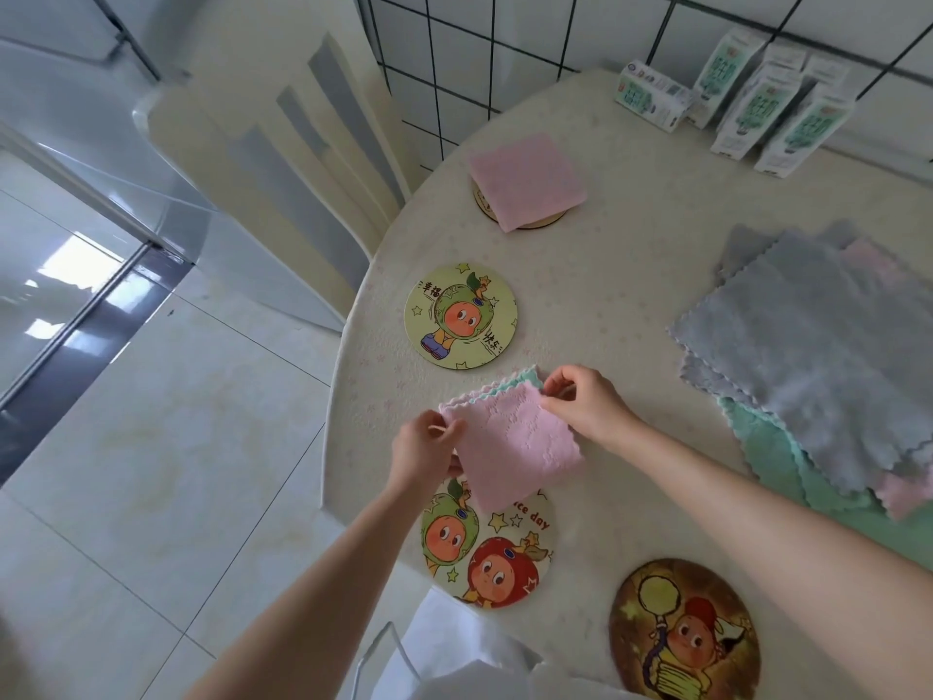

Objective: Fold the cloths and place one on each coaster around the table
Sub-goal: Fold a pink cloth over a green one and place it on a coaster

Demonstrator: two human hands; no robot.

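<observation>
Pink folded cloth (pixel 510 442) hangs between both hands above the table (pixel 606 275): left hand (pixel 424 449) and right hand (pixel 585 401) each pinch a corner. Below it lie bare coasters; the far coaster (pixel 525 222) already carries a folded pink cloth (pixel 525 179).

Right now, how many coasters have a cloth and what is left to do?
Done: one folded pink cloth lies on the far coaster. In hand: the left hand and right hand pinch a second pink cloth, folded and held above the table. Left: three bare coasters, green, two-character and brown, and the unfolded pile.
</observation>
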